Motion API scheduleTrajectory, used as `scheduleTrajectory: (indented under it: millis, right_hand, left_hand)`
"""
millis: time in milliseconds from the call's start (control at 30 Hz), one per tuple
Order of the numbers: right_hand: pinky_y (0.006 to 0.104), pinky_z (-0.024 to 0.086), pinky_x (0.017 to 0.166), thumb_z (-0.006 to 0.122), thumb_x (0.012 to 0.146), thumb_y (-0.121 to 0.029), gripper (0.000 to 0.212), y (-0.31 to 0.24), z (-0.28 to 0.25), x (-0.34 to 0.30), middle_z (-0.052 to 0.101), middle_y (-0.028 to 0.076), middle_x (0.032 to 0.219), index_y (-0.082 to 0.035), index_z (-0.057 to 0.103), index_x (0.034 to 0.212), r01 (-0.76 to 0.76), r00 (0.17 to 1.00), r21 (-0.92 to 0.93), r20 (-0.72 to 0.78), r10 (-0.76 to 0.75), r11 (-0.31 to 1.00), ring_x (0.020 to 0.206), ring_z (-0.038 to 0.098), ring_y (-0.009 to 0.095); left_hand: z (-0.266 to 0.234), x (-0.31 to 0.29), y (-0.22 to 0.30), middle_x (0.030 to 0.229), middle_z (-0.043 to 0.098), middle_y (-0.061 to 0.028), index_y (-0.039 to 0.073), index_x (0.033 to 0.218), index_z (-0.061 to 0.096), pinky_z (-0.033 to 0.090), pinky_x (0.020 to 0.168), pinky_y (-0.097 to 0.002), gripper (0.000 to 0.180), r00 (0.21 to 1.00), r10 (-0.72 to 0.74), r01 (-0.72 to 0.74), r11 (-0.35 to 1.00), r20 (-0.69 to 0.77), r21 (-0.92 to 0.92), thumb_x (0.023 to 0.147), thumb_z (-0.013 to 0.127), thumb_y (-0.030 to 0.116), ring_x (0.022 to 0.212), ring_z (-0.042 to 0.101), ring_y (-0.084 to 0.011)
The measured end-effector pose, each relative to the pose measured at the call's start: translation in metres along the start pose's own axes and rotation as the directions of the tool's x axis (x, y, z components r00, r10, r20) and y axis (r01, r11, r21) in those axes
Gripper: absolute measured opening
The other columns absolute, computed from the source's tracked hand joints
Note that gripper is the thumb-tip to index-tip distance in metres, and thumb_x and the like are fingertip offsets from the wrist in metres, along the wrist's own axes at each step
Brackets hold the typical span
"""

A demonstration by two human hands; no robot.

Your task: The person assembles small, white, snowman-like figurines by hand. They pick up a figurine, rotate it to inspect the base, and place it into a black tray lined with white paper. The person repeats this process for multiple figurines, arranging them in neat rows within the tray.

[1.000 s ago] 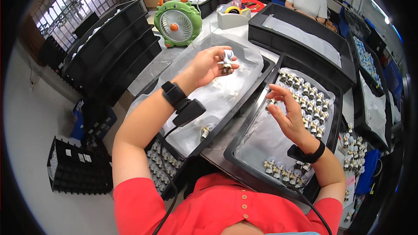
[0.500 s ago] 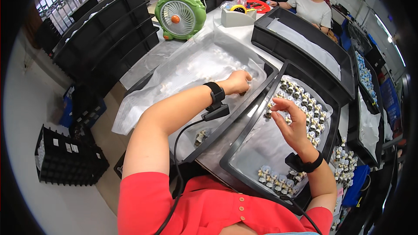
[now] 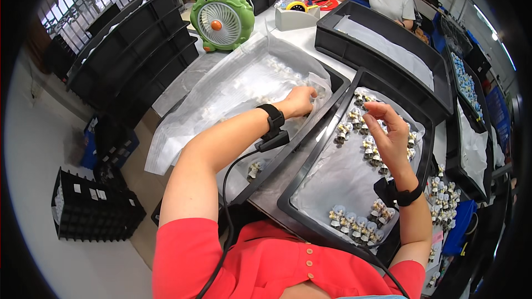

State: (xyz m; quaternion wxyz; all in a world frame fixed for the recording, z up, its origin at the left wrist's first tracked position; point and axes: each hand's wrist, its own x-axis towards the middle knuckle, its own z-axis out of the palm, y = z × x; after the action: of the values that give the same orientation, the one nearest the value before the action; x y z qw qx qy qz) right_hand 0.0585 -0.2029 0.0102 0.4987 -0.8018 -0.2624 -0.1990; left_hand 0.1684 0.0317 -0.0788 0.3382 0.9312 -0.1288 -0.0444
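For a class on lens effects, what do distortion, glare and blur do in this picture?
Head view: corners fall to black; stacked black trays at left look bowed; the barred window washes out; a tube light glares upper right; the far person's head is blurred; figurines look hazy through the translucent sheet.

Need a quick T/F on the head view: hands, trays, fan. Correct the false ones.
1. The left hand is over the left tray. True.
2. The fan is red. False: it is green.
3. Figurines are in the right tray. True.
4. The right hand is over the left tray. False: it is over the right tray.
5. A white sheet lies over part of the left tray. True.
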Motion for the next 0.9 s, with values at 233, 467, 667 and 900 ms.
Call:
scheduleTrajectory:
  millis: [233, 467, 667, 900]
  right_hand:
    - [0.0262, 0.049, 0.072, 0.064, 0.081, -0.003, 0.015, -0.001, 0.0, 0.001, 0.067, 0.008, 0.087, 0.0, 0.065, 0.095, 0.05, 0.997, -0.075, 0.061, -0.045, 0.996, 0.076, 0.063, 0.015]
    - [0.0264, 0.049, 0.071, 0.064, 0.081, -0.002, 0.014, -0.001, 0.0, 0.0, 0.066, 0.009, 0.085, 0.0, 0.065, 0.094, 0.02, 0.992, -0.078, 0.129, -0.009, 0.997, 0.076, 0.063, 0.015]
    - [0.0266, 0.049, 0.071, 0.064, 0.08, -0.002, 0.014, 0.0, 0.003, 0.0, 0.066, 0.009, 0.083, 0.0, 0.065, 0.094, -0.004, 0.985, -0.069, 0.17, 0.016, 0.998, 0.076, 0.063, 0.015]
    - [0.0268, 0.05, 0.07, 0.065, 0.08, -0.002, 0.014, -0.001, 0.002, 0.0, 0.066, 0.01, 0.082, 0.001, 0.065, 0.094, 0.015, 0.982, -0.063, 0.187, -0.003, 0.998, 0.075, 0.064, 0.017]
  left_hand:
    - [-0.015, 0.017, -0.009, 0.094, 0.067, -0.019, 0.007, 0.107, 0.066, 0.05, 0.08, -0.0355, 0.039, 0.988, 0.011, -0.057, 0.955, 0.156, 0.292, 0.071, 0.066, 0.022, 0.089, 0.065, -0.0296]
    - [-0.016, 0.008, -0.008, 0.091, 0.067, -0.019, 0.006, 0.106, 0.066, 0.05, 0.08, -0.0357, 0.041, 0.98, 0.061, -0.105, 0.967, 0.189, 0.233, 0.07, 0.067, 0.027, 0.087, 0.065, -0.0296]
    - [-0.003, 0.012, -0.008, 0.089, 0.067, -0.0195, 0.006, 0.103, 0.067, 0.05, 0.079, -0.0362, 0.038, 0.989, -0.011, -0.02, 0.977, 0.146, 0.213, 0.07, 0.067, 0.024, 0.088, 0.065, -0.0311]
    - [-0.004, -0.012, 0.005, 0.084, 0.066, -0.0192, 0.004, 0.092, 0.066, 0.05, 0.073, -0.0391, 0.025, 0.998, -0.046, 0.054, 0.972, -0.041, 0.228, 0.068, 0.06, 0.01, 0.083, 0.064, -0.0353]
